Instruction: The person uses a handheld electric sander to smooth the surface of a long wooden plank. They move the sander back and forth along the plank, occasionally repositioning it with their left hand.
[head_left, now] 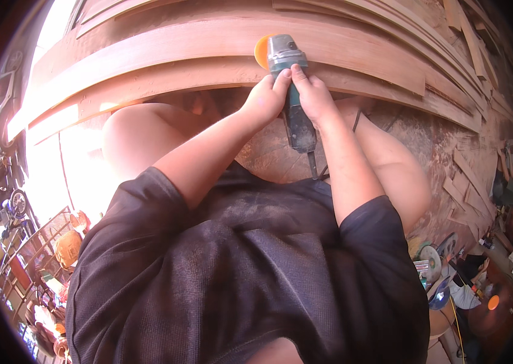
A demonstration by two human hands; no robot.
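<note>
Both hands are wrapped round an angle grinder point(295, 109) with a teal and dark body and a grey metal head. My left hand point(264, 100) grips its left side, my right hand point(313, 96) its right side, thumbs side by side on top. A yellow-orange disc point(261, 52) shows at the left of the head, over a long pale wooden board point(165, 53). Whether the disc touches the wood or spins, I cannot tell. The power cord point(312, 165) leaves the rear end toward my lap. My fingers' undersides are hidden by the tool.
More long planks point(390, 36) lie stacked beyond and to the right. Wood offcuts point(469, 188) are scattered on the dusty floor at right. Discs point(431, 264) and loose tools clutter the lower right. A metal rack point(35, 246) stands at left. My bare knees flank the grinder.
</note>
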